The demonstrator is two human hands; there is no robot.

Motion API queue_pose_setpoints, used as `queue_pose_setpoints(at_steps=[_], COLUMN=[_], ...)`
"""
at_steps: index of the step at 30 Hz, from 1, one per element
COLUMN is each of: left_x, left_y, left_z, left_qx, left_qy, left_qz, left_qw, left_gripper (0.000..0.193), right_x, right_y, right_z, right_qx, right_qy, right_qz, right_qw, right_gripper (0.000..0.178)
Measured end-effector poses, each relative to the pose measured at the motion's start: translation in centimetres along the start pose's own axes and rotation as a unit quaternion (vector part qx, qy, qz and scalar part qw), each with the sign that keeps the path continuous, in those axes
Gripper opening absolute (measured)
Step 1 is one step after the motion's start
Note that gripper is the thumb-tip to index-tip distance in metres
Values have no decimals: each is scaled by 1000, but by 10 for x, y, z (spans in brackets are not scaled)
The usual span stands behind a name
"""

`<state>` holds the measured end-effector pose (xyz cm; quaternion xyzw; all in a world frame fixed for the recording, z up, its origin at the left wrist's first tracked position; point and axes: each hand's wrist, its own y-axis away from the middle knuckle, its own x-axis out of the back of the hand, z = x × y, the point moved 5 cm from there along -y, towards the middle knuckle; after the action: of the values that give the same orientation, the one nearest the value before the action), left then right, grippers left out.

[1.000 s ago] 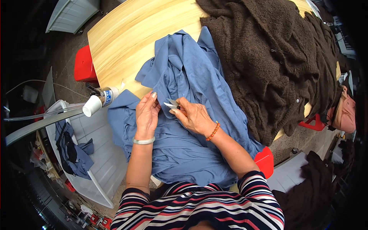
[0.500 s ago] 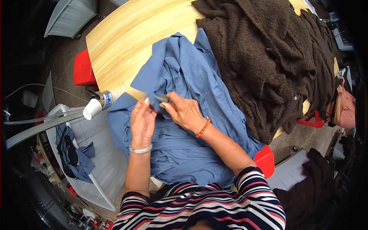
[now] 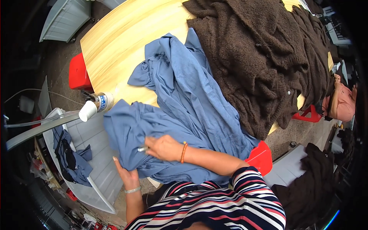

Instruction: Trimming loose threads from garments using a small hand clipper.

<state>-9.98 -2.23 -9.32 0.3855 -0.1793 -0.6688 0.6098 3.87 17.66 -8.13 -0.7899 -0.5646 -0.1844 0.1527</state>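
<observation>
On woodgrain table [image 3: 122, 34], blue cloth [image 3: 195, 103], rumpled

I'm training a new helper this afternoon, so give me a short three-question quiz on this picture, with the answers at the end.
1. Multiple choice: which hand holds the small metal tool? A. Left. B. Right. C. Neither.
2. True or false: the dark brown fabric lies to the left of the blue cloth.
3. Short answer: by which edge of the blue cloth, as pictured, is the left hand?

Key:
1. B, the right hand.
2. False; it lies to the right.
3. The lower left edge; whether it grips the cloth cannot be told.
</observation>
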Motion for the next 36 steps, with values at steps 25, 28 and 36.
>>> queue_pose_setpoints(at_steps=[25, 28, 36], left_x=[-306, -303, -230], left_y=[-105, -121, -76], left_z=[-94, -98, -9], left_qx=[-457, -238, -136], left_qy=[-633, -411, -111], left_qz=[-184, -274, -264], left_qw=[597, 836, 948], left_gripper=[65, 34, 15], right_x=[93, 111, 114], right_y=[36, 58, 60], right_z=[47, 43, 19], right_qx=[-154, -117, -2], right_qy=[33, 23, -44], right_qz=[212, 244, 223], right_qw=[965, 963, 974], right_gripper=[19, 22, 28])
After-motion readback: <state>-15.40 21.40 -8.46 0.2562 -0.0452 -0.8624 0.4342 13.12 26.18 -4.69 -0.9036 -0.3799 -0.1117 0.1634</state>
